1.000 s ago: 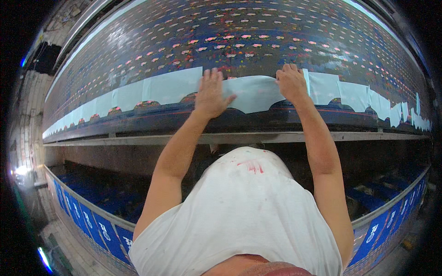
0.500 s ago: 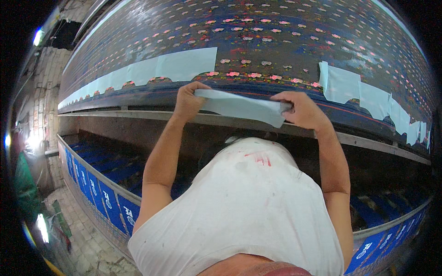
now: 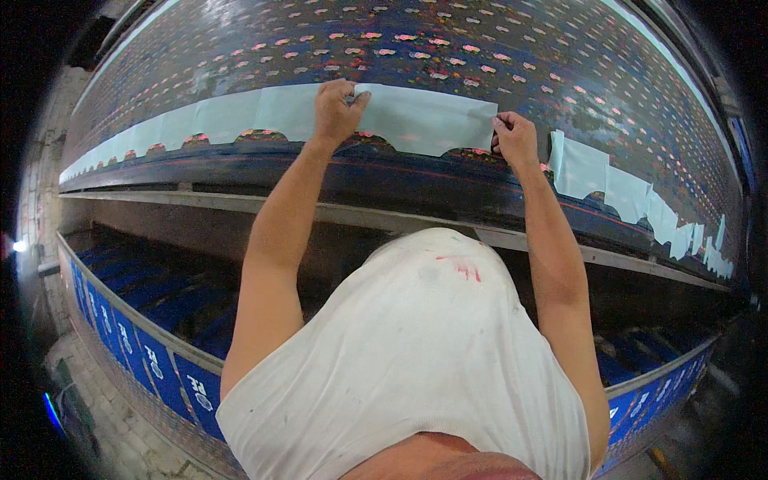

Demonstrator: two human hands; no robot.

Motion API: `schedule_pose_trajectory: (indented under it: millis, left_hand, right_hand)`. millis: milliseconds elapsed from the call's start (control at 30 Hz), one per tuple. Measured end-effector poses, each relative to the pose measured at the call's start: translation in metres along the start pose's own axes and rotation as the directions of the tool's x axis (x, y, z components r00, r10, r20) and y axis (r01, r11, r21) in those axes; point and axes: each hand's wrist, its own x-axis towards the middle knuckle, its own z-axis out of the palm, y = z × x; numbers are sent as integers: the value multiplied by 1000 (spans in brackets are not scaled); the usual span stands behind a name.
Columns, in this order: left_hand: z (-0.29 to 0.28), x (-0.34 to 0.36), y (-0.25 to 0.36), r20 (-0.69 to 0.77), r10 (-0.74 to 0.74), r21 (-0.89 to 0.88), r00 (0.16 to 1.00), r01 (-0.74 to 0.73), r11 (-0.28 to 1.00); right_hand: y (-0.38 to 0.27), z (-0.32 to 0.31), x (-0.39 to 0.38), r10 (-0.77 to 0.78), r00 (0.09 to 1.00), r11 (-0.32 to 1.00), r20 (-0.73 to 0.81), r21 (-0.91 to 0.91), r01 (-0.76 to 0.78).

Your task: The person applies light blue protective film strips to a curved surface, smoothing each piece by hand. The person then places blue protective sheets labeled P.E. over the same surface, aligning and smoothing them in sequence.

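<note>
A pale blue cut piece (image 3: 424,116) with a scalloped lower edge lies against the dark patterned surface (image 3: 448,48), beside a row of similar pieces (image 3: 240,112) running leftward. My left hand (image 3: 340,112) pinches its upper left end, where it meets the row. At its right end, my right hand (image 3: 516,140) grips the edge between thumb and fingers. Farther right, more pale pieces (image 3: 580,164) overlap unevenly, separated from this one by a short stretch of patterned surface.
A metal ledge (image 3: 360,216) runs below the patterned surface. Lower on both sides are a dark trough with blue panels (image 3: 144,280) and a curved rail with blue white-printed bands (image 3: 160,360). Pale brickwork (image 3: 64,120) shows at the far left.
The piece was held off the surface, sagging between my hands, half a second ago. It has risen onto the surface against the left row, with both hands moving up.
</note>
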Motion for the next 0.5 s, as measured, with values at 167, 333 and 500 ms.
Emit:
schedule_pose_trajectory:
  millis: [167, 333, 500]
  left_hand:
    - [4, 3, -12, 37, 56, -50, 998, -54, 997]
    - [3, 1, -4, 32, 55, 2, 998, -55, 998]
    - [0, -4, -3, 88, 47, 63, 995, -53, 997]
  right_hand:
    - [5, 4, -1, 44, 996, 999, -78, 22, -42]
    - [-1, 7, -5, 31, 990, 998, -135, -43, -37]
    - [-1, 12, -4, 44, 983, 995, -180, -85, -60]
